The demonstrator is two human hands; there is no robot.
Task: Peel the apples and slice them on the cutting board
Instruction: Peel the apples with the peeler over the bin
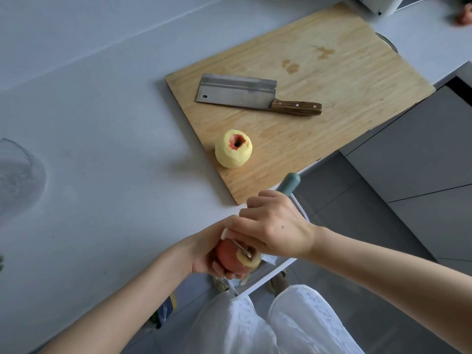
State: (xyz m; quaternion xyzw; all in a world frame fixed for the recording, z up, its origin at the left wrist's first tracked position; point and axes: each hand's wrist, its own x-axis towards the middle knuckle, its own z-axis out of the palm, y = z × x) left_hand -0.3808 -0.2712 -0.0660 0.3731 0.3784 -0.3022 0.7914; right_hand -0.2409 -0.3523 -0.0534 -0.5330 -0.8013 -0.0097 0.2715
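A peeled yellow apple (233,148), still red around its stem hollow, stands on the wooden cutting board (332,72) near its front corner. A cleaver (255,94) with a wooden handle lies flat on the board's middle. Below the counter edge, my left hand (204,254) grips a red apple (231,259) that is partly peeled on its right side. My right hand (278,226) holds a peeler (288,183) with a grey-green handle, its metal blade lying against that apple. A strip of peel hangs under the fruit.
The pale counter (102,123) stretches to the left, with a clear bowl rim (20,175) at the left edge. A white bin frame (270,277) stands below my hands. Grey cabinet fronts (421,149) lie to the right.
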